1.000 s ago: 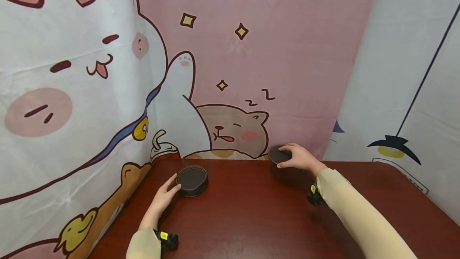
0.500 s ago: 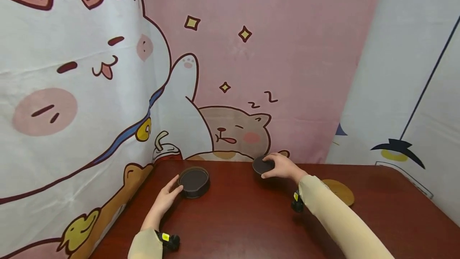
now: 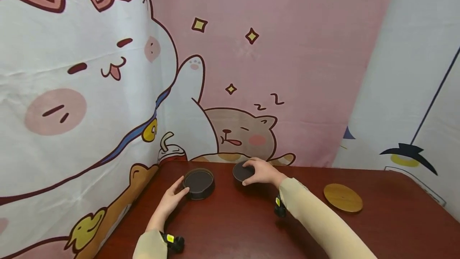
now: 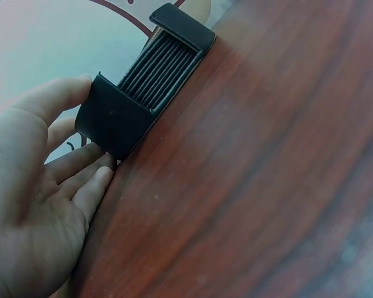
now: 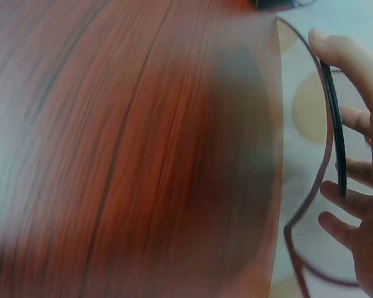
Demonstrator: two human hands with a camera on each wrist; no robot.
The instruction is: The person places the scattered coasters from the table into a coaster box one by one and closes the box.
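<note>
A round black coaster holder [image 3: 206, 190] stands on the dark red table toward the back left. Through the slot in its side, the left wrist view shows several thin black coasters stacked [image 4: 158, 71]. My left hand [image 3: 172, 201] grips the holder's left side, thumb and fingers spread around its curved wall [image 4: 115, 121]. Just to the right, my right hand [image 3: 262, 172] holds a single thin black coaster [image 3: 238, 173] by its edges, raised above the table. In the right wrist view this coaster [image 5: 336, 130] appears edge-on between thumb and fingers.
A round, flat wooden disc [image 3: 343, 198] lies on the table [image 3: 230, 227] to the right, beyond the right forearm. A cartoon-printed cloth [image 3: 302, 71] hangs behind the table and along its left side.
My right hand has carried the coaster leftward, closer to the holder. The wooden disc, earlier hidden behind the right arm, now shows fully. My left hand stays at the holder; the view has turned slightly.
</note>
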